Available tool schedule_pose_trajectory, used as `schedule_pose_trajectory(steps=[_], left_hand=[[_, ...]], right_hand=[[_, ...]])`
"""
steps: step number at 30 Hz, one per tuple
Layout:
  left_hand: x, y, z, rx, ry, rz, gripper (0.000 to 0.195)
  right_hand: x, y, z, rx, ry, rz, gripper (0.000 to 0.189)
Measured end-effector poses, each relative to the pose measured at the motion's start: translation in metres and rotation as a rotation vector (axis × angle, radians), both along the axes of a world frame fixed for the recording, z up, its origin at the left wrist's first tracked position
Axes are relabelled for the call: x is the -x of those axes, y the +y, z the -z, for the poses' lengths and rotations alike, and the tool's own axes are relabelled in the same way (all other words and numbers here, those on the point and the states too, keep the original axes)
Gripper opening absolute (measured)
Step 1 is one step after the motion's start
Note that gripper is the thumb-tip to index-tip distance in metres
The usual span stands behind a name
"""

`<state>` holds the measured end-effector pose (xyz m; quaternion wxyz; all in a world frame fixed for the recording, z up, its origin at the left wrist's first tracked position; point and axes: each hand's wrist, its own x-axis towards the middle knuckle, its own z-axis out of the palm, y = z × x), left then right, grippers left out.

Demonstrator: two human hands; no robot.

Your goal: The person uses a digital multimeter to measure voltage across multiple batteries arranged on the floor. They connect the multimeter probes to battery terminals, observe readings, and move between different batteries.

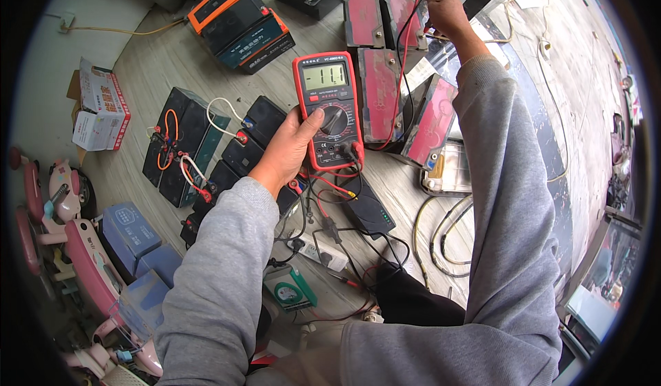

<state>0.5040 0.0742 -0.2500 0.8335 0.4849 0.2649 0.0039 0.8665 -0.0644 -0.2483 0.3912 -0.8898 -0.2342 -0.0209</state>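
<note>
My left hand [286, 148] grips a red-rimmed digital multimeter [335, 84], thumb beside its rotary dial. Digits show on its lit display. Red and black test leads [402, 60] run from its lower sockets up to my right hand [448, 16]. That hand is closed around the test probes, over a dusty battery with a red top [405, 11]; whether both tips touch terminals cannot be made out. Similar red-topped batteries stand around it, among them one below [379, 94] and a tilted one [429, 122].
Wired black batteries [178, 148] stand left of the meter. A black charger [369, 205], power strip [323, 254] and green gauge device [289, 290] lie among cables. An orange-trimmed battery [242, 27] stands at the back, a torn carton [102, 107] and pink ride-on toys [90, 262] at left.
</note>
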Motion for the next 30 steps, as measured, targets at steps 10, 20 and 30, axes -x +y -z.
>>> schedule_pose_trajectory(steps=[10,20,30], left_hand=[[0.001,0.004,0.003,-0.01,0.013,0.064,0.058],[0.0,0.0,0.002,0.003,-0.008,0.007,0.055],[0.001,0.002,0.002,0.01,-0.002,0.039,0.057]], right_hand=[[0.018,-0.005,-0.007,0.015,-0.124,0.03,0.033],[0.084,0.006,-0.005,-0.583,0.32,-0.178,0.032],[0.088,0.015,-0.002,-0.509,0.264,-0.199,0.028]])
